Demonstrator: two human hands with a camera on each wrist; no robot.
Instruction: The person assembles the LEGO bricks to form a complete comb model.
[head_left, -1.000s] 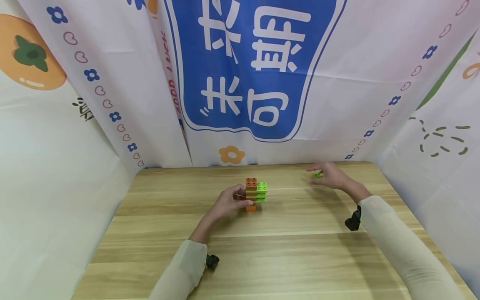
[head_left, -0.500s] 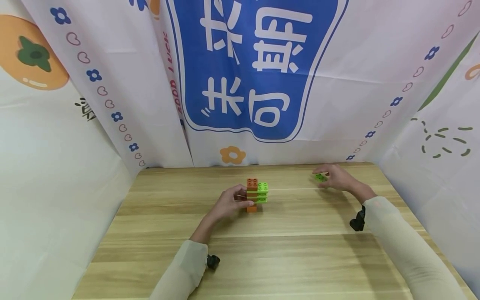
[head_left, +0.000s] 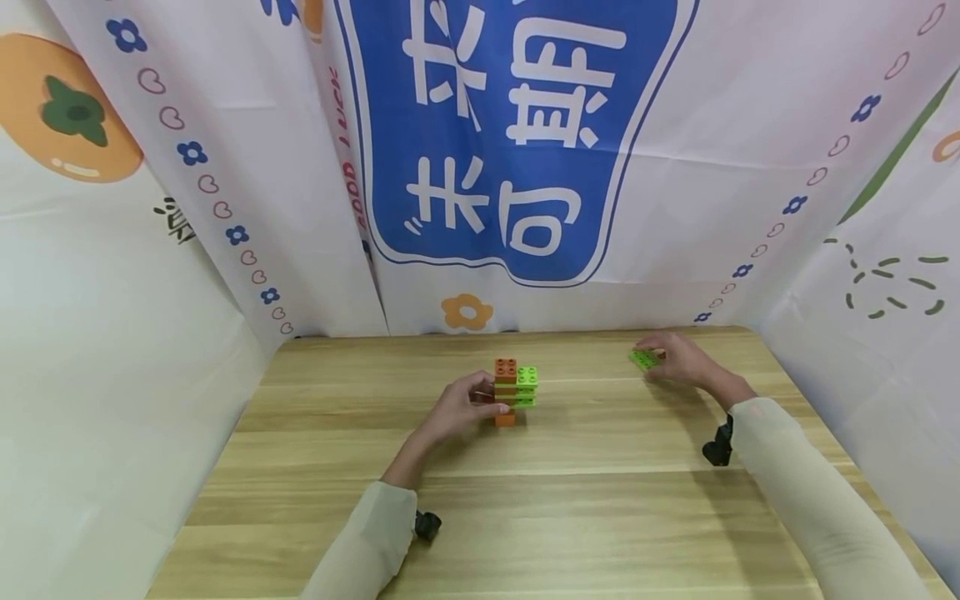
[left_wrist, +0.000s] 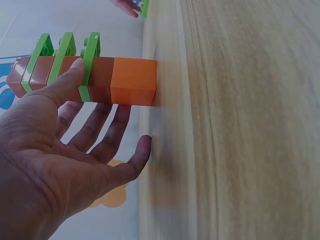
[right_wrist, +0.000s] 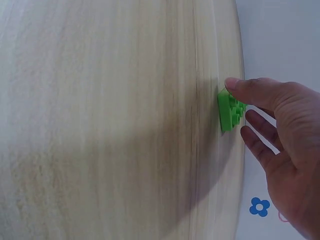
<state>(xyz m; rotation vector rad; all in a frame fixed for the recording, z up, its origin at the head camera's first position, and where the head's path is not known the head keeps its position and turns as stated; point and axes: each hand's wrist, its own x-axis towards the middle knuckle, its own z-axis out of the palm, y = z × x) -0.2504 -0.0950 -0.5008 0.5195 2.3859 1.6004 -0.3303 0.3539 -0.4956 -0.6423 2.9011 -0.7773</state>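
Observation:
In the head view, a tower of building bricks [head_left: 506,369] stands upright on the table, with an orange brick [left_wrist: 133,81] at its base, brown-orange bricks above and three thin green plates sticking out to one side. My left hand [head_left: 459,407] holds it, thumb on the near face and fingers behind. At the back right, a flat green studded brick [right_wrist: 226,111] lies on the table. My right hand [head_left: 684,362] has thumb and index finger at its edges, pinching it. In the right wrist view the thumb touches one end, while the other fingers stay apart from it; the index finger is mostly hidden.
The wooden table [head_left: 570,517] ends at a white printed cloth [head_left: 675,250] behind it. Cloth walls also stand at the left [head_left: 97,350] and right [head_left: 877,367]. A black wrist camera [head_left: 718,446] sits at the right cuff, another camera [head_left: 427,525] at the left cuff.
My right hand has shifted to the right around the green brick, so more of the brick shows. My left hand and the tower have stayed in place.

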